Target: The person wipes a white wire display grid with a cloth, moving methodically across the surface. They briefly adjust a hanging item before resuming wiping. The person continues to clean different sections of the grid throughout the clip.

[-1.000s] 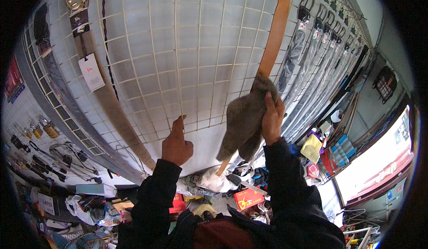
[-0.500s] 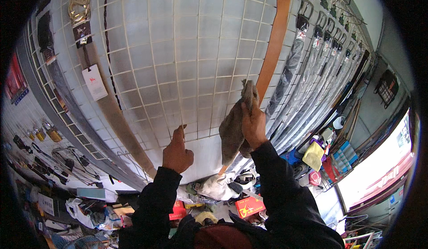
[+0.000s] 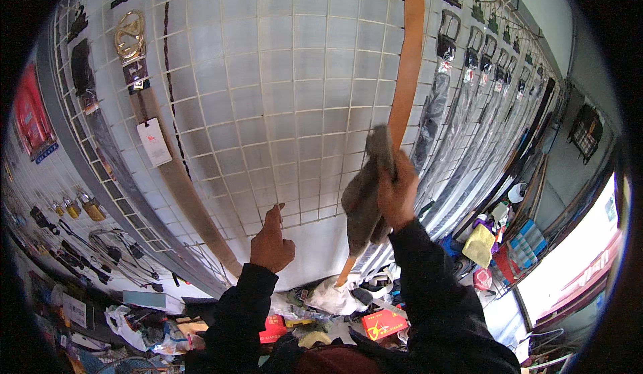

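Note:
My right hand (image 3: 399, 190) is closed round a grey-brown rag (image 3: 362, 203), which hangs below and left of the fingers. The rag is in front of a tan leather belt (image 3: 411, 59) hanging on the wire grid (image 3: 295, 106), and hides part of its lower length. I cannot tell whether rag and belt touch. Near the grid's lower edge, my left hand (image 3: 271, 248) has its index finger raised with a bent tip at a wire and the other fingers curled. It appears hooked on the grid.
Plastic-sleeved belts (image 3: 439, 99) hang at right; a taupe belt (image 3: 175, 173) with a white tag (image 3: 154, 143) hangs at left. Padlocks (image 3: 90, 206) and cables are beyond it. Below lie a white bag (image 3: 331, 298), red boxes (image 3: 384, 323) and clutter. A yellow cloth (image 3: 479, 246) is at right.
The wall and its belts sit lower in the picture, and both hands appear slightly lower and to the right. The rag has shifted right against the tan belt, still in my right hand.

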### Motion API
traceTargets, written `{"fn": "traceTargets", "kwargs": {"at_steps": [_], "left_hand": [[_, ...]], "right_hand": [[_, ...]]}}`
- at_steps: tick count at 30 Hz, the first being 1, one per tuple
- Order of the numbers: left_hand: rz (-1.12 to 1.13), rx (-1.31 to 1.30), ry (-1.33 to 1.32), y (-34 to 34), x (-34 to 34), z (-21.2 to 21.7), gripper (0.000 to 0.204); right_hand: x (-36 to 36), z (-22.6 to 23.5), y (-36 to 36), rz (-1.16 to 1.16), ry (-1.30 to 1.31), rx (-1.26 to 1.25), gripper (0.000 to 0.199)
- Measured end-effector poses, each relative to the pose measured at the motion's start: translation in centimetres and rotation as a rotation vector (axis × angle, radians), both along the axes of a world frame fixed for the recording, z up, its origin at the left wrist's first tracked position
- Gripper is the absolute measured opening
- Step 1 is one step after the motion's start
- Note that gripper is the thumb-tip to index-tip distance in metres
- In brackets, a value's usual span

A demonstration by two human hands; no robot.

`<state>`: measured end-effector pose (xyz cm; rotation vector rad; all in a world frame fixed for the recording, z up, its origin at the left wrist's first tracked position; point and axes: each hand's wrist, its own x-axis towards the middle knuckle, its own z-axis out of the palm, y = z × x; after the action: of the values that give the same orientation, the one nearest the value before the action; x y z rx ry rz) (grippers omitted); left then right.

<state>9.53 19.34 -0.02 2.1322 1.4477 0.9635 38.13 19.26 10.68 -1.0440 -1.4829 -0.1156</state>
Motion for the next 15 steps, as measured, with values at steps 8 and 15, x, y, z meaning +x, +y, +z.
{"fn": "traceTargets", "kwargs": {"at_steps": [8,15], "left_hand": [[-0.002,-0.02,-0.015,-0.5,0.3,0.3,0.082],[-0.04,0.104,-0.047,-0.5,0.2,-0.3,0.081]], "right_hand": [[-0.6,10.3,2.4,-0.266,-0.487,-0.092,0.037],[-1.3,15.3,5.1,-0.228,-0.726,-0.34,0.034]]}}
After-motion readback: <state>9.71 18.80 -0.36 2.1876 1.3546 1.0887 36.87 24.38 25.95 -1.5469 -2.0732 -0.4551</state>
